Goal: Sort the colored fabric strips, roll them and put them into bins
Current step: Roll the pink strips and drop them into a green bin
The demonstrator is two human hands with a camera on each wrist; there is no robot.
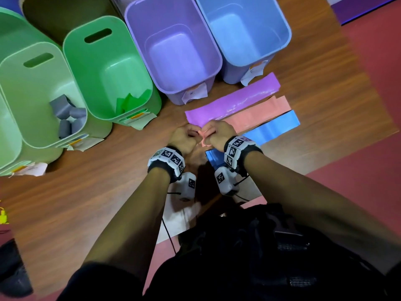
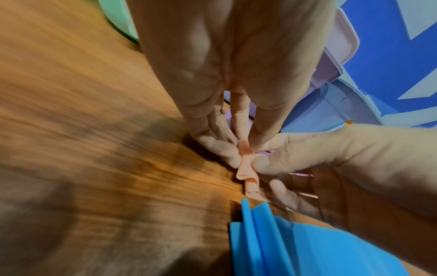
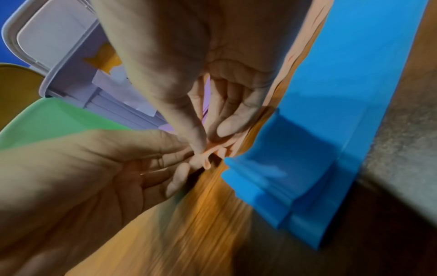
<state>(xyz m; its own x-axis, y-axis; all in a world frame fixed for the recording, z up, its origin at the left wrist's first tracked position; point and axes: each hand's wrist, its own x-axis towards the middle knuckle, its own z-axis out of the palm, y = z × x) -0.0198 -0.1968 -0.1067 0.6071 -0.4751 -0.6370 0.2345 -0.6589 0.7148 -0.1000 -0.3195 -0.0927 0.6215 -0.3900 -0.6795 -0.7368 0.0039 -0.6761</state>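
Smooth, rubbery pink strip (image 1: 258,112) flat on the wood-grain table (image 1: 86,192), between a purple strip (image 1: 234,101) and a creased blue strip (image 1: 273,129), long axis running from 8 o'clock to 2 o'clock. Left hand (image 1: 184,137) and right hand (image 1: 217,133) side by side, knuckles up, fingers curled, pinching the strip's near end into a small tight curl. At 10 to 12 o'clock, glossy plastic bins: pale green bin (image 1: 13,88) with grey rolls (image 1: 67,116), green bin (image 1: 73,68), purple bin (image 1: 138,40), blue bin (image 1: 284,31).
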